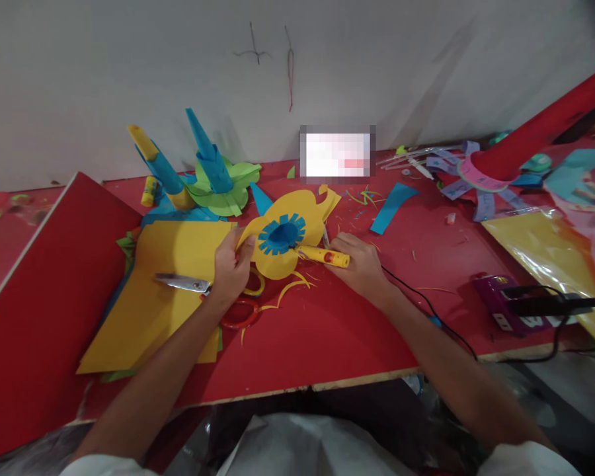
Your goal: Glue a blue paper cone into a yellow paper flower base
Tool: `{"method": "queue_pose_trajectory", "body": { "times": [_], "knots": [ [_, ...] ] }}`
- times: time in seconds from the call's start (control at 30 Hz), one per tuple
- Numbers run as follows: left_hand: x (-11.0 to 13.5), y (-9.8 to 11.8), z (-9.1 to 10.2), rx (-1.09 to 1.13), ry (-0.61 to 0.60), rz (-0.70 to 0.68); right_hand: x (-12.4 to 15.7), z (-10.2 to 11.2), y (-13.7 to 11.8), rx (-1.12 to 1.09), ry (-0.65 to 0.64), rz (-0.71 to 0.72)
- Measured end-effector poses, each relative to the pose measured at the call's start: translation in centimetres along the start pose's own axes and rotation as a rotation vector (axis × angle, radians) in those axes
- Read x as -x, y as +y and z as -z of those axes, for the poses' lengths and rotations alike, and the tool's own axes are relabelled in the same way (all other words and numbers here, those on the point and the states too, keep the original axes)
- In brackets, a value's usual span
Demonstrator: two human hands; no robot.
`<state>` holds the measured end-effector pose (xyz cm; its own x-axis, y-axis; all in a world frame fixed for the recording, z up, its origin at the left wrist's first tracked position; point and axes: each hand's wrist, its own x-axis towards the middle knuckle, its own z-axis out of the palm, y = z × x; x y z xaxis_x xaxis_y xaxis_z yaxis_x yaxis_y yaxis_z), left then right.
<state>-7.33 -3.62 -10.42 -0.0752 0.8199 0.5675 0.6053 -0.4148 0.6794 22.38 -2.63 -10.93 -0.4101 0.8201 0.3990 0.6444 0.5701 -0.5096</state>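
The hands are apart from each other, at the centre of the frame. The yellow paper flower (pixel 276 266) is pinched at its left edge between thumb and fingers of the left hand (pixel 233 264). What appears to be a yellow glue gun (pixel 322 255) is gripped in the right hand (pixel 359 261), its nozzle directed at the blue fringed centre (pixel 283 235) of the flower.

If the nozzle is hot, the left thumb may be burned should the flower slip. Where too much glue is applied, the fringe may be loosened or smeared. The black cord (pixel 429 301) may be snagged at the bench edge, and the nozzle pulled off line. The offcuts (pixel 292 284) below the flower may be caught in stray glue. The scissors (pixel 191 283) are left partly under the left forearm and may be knocked.

The bench (pixel 327 357) is surfaced in red, with its front edge chipped. Yellow sheets (pixel 178 244) are stacked at centre left, beside a slanted red board (pixel 44 291). Two paper cones (pixel 218 170) are stood at upper left. A purple power box (pixel 496 301) is placed at right. The bench is backed by a plain grey wall (pixel 153 79) on which thin strings (pixel 290 73) are hung.
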Motion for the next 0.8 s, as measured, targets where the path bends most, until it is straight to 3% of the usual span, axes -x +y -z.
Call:
{"method": "queue_pose_trajectory", "body": {
  "times": [0.47, 0.67, 0.8],
  "knots": [
    [-0.23, 0.55, 0.10, 0.002, -0.019, -0.010, -0.08, 0.60, -0.12, 0.028, -0.036, -0.039],
    [0.06, 0.35, 0.10, 0.016, -0.008, 0.064, 0.25, 0.08, -0.19, -0.130, 0.032, -0.028],
    [0.25, 0.45, 0.07, 0.058, -0.006, 0.100, 0.31, -0.35, -0.63, -0.291, 0.076, -0.108]
  ]
}}
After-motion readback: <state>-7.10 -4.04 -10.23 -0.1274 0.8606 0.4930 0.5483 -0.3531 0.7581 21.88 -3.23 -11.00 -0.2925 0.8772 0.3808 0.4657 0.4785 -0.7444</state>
